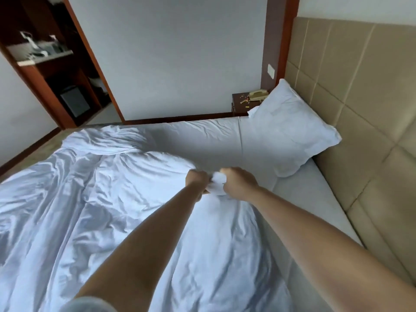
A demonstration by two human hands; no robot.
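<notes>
Duvet point(101, 199), white and heavily creased, lies bunched over the near and left part of the bed, short of the headboard point(360, 97). The left hand point(197, 179) and the right hand point(238, 183) are fisted close together, both clamped on a wad of its corner. The bottom sheet point(213, 136) lies fairly smooth, and 1 pillow point(290, 129) sits far right against the headboard. The bed looks about half made: drawing the duvet up and flattening it is not yet done.

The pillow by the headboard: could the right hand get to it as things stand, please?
Probably yes: only bare sheet lies between the pillow and the right hand, though that hand grips the duvet.
</notes>
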